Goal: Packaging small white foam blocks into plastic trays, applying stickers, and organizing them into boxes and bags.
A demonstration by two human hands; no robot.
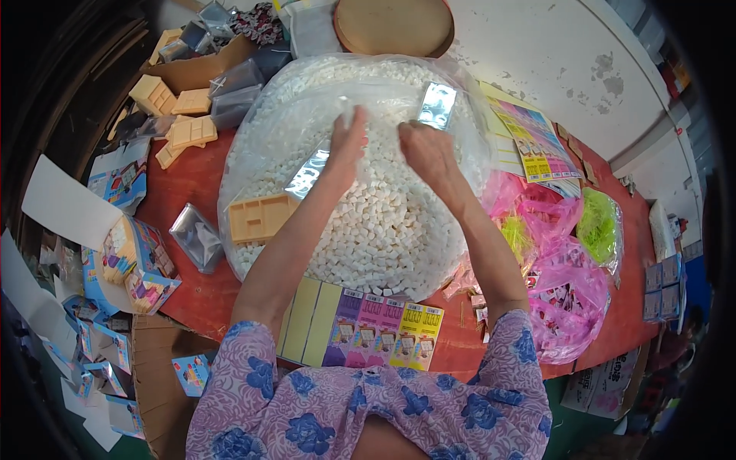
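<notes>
A big clear plastic bag [356, 80], its mouth spread wide, holds a heap of small white marshmallow-like pieces [383, 230]. My left hand [349, 149] is over the heap, fingers pointing up and apart. Beside its wrist lies a shiny silver packet [308, 173], partly covered by the hand. To the right, my right hand [429, 152] is closed in a fist above the pieces; what it holds, if anything, is hidden. Another silver packet [438, 105] lies just beyond its knuckles. A cream tray with compartments [263, 218] rests at the left of the bag, next to my left forearm.
On the red table [188, 276] lie a clear plastic case [196, 238], colourful label sheets [383, 326] and pink plastic bags [567, 299]. Green shreds fill a bag [598, 226] at right. Cream trays [192, 132] pile up at far left; printed cartons [138, 264] stand below them.
</notes>
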